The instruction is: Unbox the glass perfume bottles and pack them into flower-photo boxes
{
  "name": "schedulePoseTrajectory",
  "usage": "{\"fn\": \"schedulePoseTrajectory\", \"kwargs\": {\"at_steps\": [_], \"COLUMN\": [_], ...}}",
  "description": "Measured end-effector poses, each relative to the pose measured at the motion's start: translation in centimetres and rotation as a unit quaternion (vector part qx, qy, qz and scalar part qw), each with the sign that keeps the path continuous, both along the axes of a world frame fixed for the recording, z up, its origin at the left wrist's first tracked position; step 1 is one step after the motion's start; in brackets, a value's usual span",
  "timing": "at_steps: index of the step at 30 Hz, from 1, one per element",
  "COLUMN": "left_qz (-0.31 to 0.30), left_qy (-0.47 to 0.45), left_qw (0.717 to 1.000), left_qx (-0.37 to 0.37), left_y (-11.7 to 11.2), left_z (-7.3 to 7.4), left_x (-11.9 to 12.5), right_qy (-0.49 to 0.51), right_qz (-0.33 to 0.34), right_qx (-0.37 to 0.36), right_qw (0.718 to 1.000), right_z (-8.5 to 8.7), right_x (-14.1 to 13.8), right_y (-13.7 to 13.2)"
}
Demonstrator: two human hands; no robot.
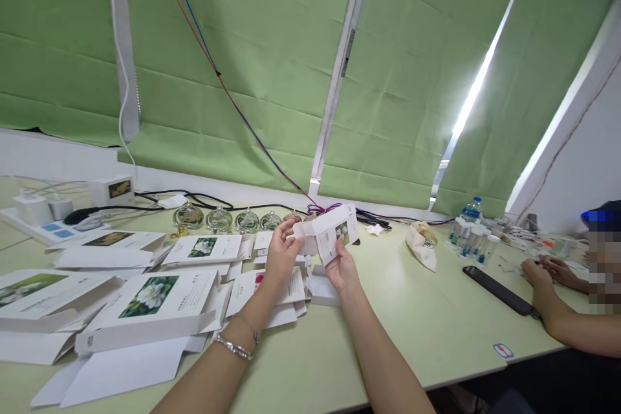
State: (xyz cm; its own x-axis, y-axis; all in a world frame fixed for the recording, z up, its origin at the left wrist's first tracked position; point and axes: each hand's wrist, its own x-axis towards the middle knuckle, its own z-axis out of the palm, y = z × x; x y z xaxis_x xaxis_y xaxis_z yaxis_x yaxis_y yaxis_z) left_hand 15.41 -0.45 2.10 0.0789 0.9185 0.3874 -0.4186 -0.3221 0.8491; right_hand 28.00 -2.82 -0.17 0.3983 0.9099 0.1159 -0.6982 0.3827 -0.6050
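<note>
Both my hands hold up a small white carton [326, 231] with a flower picture on one face, a little above the pale green table [398, 323]. My left hand [282, 253] pinches the carton's left end flap. My right hand [342, 266] grips it from below on the right side. Under my hands lie more flat and part-folded white cartons [286, 294].
Large flat cartons with flower prints [155, 301] cover the table's left. A row of round glass bottles [219, 218] stands behind them. Cables, a power strip [36, 217], a cloth bag [423, 242], small vials [473, 242] and a black phone [497, 290] lie around. Another person's hands [550, 272] rest at right.
</note>
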Motion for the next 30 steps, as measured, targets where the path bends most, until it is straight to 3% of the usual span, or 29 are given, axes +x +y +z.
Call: {"fn": "schedulePoseTrajectory", "kwargs": {"at_steps": [3,6,9,11,13,16,18,21,23,27,28,30], "left_qz": [-0.030,-0.098,-0.170,-0.185,-0.151,-0.042,0.005,-0.005,-0.032,-0.090,-0.098,-0.104], "left_qy": [0.001,0.012,0.071,0.114,0.126,0.088,0.075,0.143,0.275,0.575,0.608,0.635], "left_qw": [1.000,0.995,0.980,0.968,0.967,0.982,0.986,0.974,0.928,0.713,0.679,0.655], "left_qx": [-0.001,0.012,0.072,0.123,0.161,0.165,0.150,0.178,0.251,0.392,0.400,0.395], "left_y": [0.2,-0.3,-1.5,-2.3,-2.8,-2.8,-2.6,-2.6,-3.1,-4.9,-5.3,-6.0], "left_z": [-0.2,0.1,0.7,1.0,1.0,0.7,0.3,-0.1,-0.4,-1.3,-1.5,-1.9], "left_x": [-0.2,-0.5,-0.5,-0.3,0.0,0.5,0.7,0.8,0.9,1.3,1.4,1.7], "right_qy": [-0.004,-0.016,-0.047,-0.079,-0.109,-0.129,-0.124,-0.085,-0.042,0.029,0.039,0.048], "right_qz": [-0.001,0.007,0.036,0.074,0.118,0.155,0.145,0.073,0.004,-0.113,-0.133,-0.160], "right_qx": [-0.003,-0.021,-0.050,-0.068,-0.078,-0.064,-0.039,0.006,0.033,0.069,0.073,0.076], "right_qw": [1.000,1.000,0.997,0.992,0.984,0.977,0.981,0.994,0.999,0.991,0.988,0.983], "right_z": [0.2,0.3,0.4,0.7,1.2,2.1,2.6,2.7,2.5,1.6,1.4,0.9], "right_x": [0.1,0.4,1.0,1.6,2.1,2.9,3.3,4.2,5.3,8.2,8.9,10.0], "right_y": [-0.1,-0.2,-0.6,-1.1,-1.8,-3.0,-3.4,-3.2,-2.8,-2.2,-2.1,-2.1]}}
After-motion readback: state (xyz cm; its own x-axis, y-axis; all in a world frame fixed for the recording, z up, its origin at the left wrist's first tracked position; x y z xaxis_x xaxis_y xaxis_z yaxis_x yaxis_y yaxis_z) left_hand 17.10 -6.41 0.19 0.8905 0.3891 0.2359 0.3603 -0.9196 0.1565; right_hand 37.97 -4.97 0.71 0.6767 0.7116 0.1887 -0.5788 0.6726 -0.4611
